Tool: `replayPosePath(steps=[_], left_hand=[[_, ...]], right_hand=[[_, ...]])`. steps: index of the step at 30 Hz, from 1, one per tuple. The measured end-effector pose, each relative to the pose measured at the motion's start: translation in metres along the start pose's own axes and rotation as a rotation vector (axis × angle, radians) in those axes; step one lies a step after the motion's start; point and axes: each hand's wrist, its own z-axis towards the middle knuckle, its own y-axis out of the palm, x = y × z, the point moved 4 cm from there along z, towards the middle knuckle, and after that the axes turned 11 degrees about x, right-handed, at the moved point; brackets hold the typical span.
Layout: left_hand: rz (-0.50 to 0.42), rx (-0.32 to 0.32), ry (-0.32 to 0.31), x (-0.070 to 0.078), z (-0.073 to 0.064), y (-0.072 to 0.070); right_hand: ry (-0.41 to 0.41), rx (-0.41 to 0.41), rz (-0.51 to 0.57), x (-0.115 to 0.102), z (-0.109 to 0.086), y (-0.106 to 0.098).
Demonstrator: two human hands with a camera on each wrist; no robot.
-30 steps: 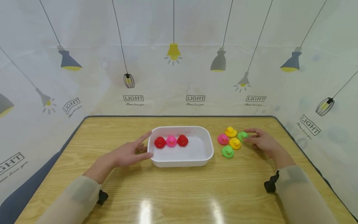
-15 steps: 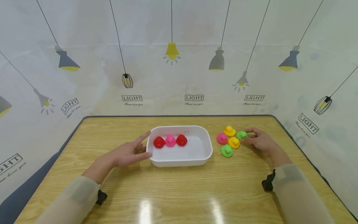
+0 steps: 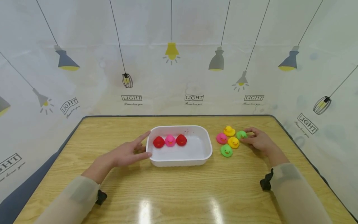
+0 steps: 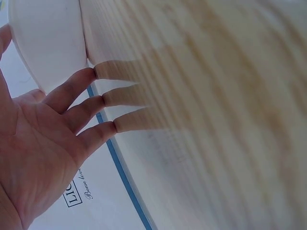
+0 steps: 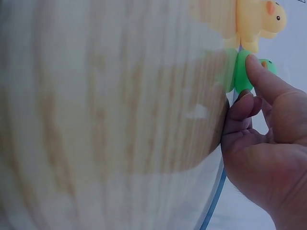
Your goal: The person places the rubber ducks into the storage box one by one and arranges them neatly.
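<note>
Green rubber duck sat, in the head view, at the right end of a small cluster on the wooden desk, pinched between the thumb and forefinger of the right hand. Just beside it were the rear yellow duck and the front yellow duck; a magenta duck lay to their left, and a second green duck was nearest the person. Left of the cluster stood a white tray, holding a row of three: the left red duck, a pink duck and the right red duck. The left hand gripped nothing; its thumb and forefinger were spread, their tips at the tray's left end. Both arms wore pale sleeves, with a black device below each wrist. Behind the desk hung a pale backdrop printed with lamps and the word LIGHT.

From the left wrist, the palm faced the camera, and three extended fingertips met their reflections on the glossy desk. The tray's end wall filled the upper left.

From the right wrist, one fingertip pressed the green rubber duck's side while other fingers curled close by. The duck's base met its reflection on the desk, and a yellow duck stood upright near it.
</note>
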Motion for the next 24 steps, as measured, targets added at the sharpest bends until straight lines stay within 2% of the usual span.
replayPosePath(steps=[11,16,24], left_hand=[[-0.004,0.005,0.005,0.000,0.000,-0.001],[-0.003,0.003,0.002,0.001,0.001,0.000],[-0.012,-0.002,0.001,0.000,0.000,-0.001]], right_hand=[[0.009,0.008,0.024,-0.001,0.003,-0.003],[0.012,0.026,-0.018,-0.006,-0.004,-0.008],[-0.092,0.147,-0.022,-0.031,-0.015,-0.018]])
